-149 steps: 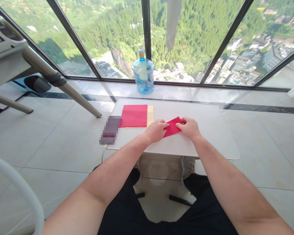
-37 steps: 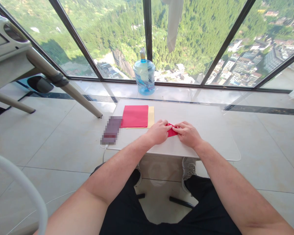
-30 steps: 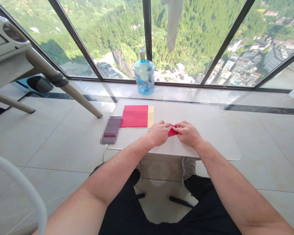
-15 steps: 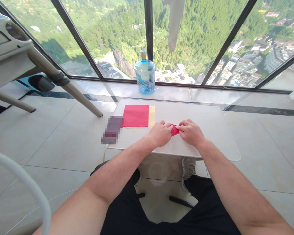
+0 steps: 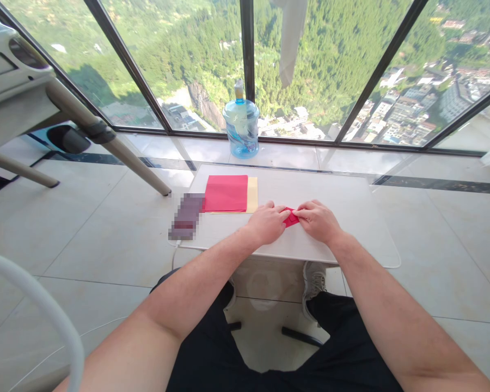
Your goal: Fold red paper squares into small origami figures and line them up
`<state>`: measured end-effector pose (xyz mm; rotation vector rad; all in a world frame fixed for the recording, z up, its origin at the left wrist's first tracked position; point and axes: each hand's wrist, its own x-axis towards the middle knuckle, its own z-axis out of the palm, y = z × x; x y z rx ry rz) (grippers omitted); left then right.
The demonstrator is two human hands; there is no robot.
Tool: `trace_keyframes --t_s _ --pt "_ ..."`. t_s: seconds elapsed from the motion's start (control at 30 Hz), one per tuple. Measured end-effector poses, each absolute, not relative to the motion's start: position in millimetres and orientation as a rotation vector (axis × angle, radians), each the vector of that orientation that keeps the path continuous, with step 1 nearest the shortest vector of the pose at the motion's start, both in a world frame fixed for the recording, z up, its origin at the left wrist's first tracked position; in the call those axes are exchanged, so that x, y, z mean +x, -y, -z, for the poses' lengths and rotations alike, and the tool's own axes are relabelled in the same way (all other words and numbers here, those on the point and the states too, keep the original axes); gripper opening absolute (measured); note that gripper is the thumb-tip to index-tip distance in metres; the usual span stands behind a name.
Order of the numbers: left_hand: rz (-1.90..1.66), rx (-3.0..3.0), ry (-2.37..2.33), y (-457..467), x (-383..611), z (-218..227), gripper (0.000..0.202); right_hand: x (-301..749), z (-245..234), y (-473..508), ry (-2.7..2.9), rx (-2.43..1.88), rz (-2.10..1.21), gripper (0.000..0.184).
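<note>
Your left hand (image 5: 267, 224) and right hand (image 5: 318, 221) pinch the red paper (image 5: 291, 218) on the table (image 5: 351, 212), seemingly folded small.

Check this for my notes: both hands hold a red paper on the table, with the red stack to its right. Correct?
No. The head view shows the stack left of the paper; the left hand and right hand do hold it on the table.

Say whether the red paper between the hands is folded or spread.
Folded: the red paper shows as a small wedge pinched between left hand and right hand.
</note>
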<state>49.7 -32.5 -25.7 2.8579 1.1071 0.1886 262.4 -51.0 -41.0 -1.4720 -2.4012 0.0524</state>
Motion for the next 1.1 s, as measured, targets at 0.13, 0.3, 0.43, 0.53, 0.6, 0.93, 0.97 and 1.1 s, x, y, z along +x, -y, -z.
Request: trace_keyframes --t_s 0.13,0.3,0.43,0.53,0.6,0.93,0.97,1.1 --pt "-0.197 2.883 -1.057 31 50 26 0.034 262 40 52 2.422 -1.493 -0.049 0.026" --pt "-0.185 2.875 -1.063 31 50 25 0.036 262 39 53 2.421 -1.523 -0.053 0.027" --pt "-0.164 2.867 -1.062 32 50 24 0.037 261 39 53 2.424 -1.536 -0.067 0.028" --pt "-0.135 2.851 -1.086 33 50 22 0.038 261 40 53 2.425 -1.561 -0.062 0.034" --pt "-0.113 2.841 -1.112 33 50 21 0.039 260 40 53 2.443 -1.581 -0.046 0.036" --pt "-0.064 2.808 -1.176 35 48 19 0.040 277 36 57 2.485 -1.613 -0.008 0.036" --pt "-0.060 2.806 -1.176 35 48 20 0.040 280 36 57 2.486 -1.619 -0.003 0.036" --pt "-0.048 2.809 -1.169 35 47 20 0.040 290 36 58 2.479 -1.644 0.008 0.039"
